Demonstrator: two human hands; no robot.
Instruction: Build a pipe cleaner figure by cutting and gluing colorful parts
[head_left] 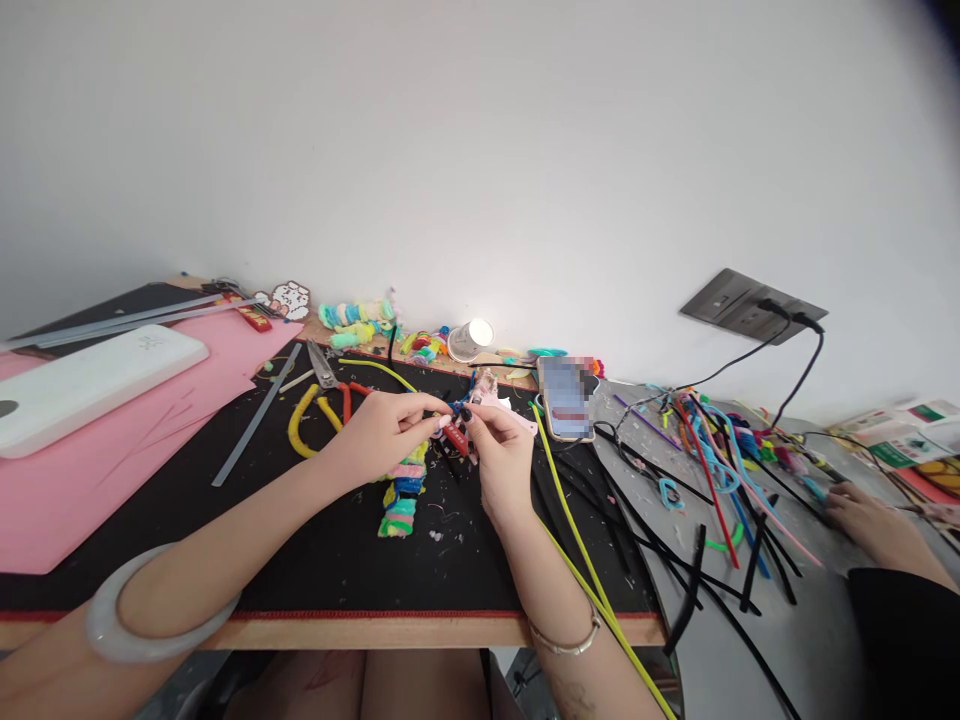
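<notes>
Small blue piece [457,407] is mid-scene, above the near-middle of the black mat [480,570]. Left hand [390,425] and right hand [504,462] both pinch it, fingertips almost meeting; exact finger contact too small to tell. Looks like fine shaping or twisting. I'd anchor with left, make small turns with right, keep both pinches close together so it doesn't bend elsewhere.

Striped fuzzy piece [401,505] lies just nearside of left hand; a dropped wrist could squash it. Red tag [455,438] sits right under the fingers, cluttering the view. Long yellow-green stem [570,505] runs along the right forearm, snag risk. Scissors [322,365] far left, phone [568,400] far right, paper cup [471,340] by the wall. Loose black stems [686,590] crowd the right; co-worker's hand [862,520] beyond them.
</notes>
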